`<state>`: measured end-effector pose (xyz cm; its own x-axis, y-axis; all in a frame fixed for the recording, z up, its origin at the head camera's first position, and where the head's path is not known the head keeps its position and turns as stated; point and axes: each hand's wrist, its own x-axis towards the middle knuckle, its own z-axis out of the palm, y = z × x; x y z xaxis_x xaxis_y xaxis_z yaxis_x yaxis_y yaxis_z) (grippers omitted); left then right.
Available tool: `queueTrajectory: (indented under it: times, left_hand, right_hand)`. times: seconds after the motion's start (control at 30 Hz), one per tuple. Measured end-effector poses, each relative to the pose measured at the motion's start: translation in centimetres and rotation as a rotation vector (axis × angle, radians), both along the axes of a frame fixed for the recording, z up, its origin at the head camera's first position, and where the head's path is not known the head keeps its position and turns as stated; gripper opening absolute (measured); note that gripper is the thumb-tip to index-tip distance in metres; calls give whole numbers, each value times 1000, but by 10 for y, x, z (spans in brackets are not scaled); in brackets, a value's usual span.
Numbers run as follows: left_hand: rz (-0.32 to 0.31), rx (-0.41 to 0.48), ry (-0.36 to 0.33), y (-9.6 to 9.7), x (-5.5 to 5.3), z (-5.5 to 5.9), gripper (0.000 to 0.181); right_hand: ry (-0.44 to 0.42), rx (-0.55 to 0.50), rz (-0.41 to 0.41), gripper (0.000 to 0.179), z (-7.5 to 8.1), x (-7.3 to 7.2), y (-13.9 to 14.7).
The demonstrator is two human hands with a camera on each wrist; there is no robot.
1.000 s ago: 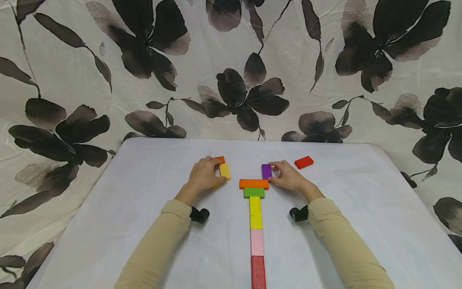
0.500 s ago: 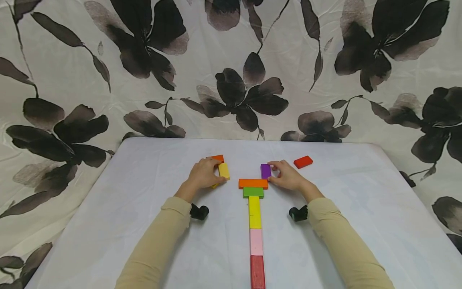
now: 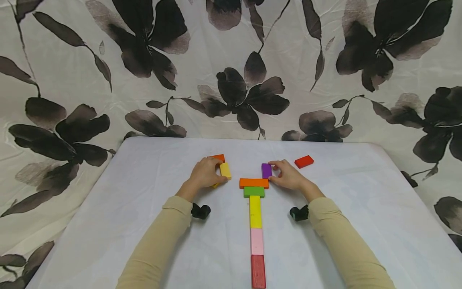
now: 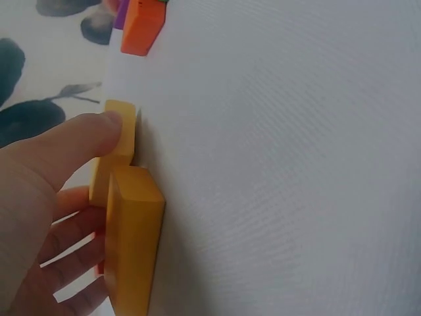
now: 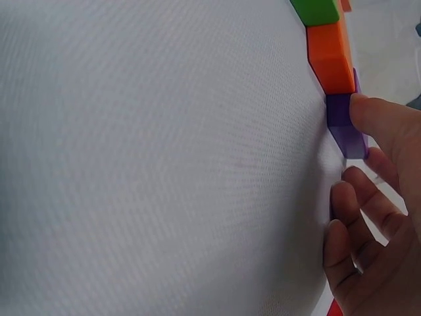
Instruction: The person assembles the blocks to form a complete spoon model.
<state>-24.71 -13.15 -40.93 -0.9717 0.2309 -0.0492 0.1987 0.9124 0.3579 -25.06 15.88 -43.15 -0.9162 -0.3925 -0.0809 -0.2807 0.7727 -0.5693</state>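
My left hand (image 3: 203, 173) pinches a yellow block (image 3: 225, 171) lengthwise between thumb and index finger. Beside its other fingers stands a deeper yellow block (image 4: 135, 243), mostly hidden in the head view; an orange-red block (image 3: 218, 157) lies just behind. With thumb and index finger, my right hand (image 3: 286, 176) holds a purple block (image 3: 266, 171) at its two ends. That block's near end meets the right part of a crosswise orange block (image 3: 254, 184). Below this come a green block (image 3: 254, 192) and a column of yellow (image 3: 255, 212), pink (image 3: 257, 241) and red blocks (image 3: 258, 271).
A loose red block (image 3: 304, 161) lies on the white-covered table (image 3: 126, 224), behind and right of my right hand. A flower-patterned cloth (image 3: 231, 40) hangs behind the table's far edge. Small black devices (image 3: 298, 213) sit at both wrists.
Both hands keep their grips and hardly move. The blocks stay where they were; only the head view shifts very slightly.
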Motion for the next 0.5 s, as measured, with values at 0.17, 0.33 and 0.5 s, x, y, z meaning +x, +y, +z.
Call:
queueTrajectory:
  times: [0.17, 0.33, 0.5]
  left_hand:
    - [-2, 15, 18, 3, -1, 4, 61]
    - [-13, 5, 31, 10, -2, 7, 61]
    - [-30, 7, 36, 18, -4, 10, 61]
  right_hand:
    - [1, -7, 1, 57, 1, 1, 0]
    - [10, -7, 9, 57, 0, 0, 1]
    - [-1, -5, 1, 57, 0, 0, 0]
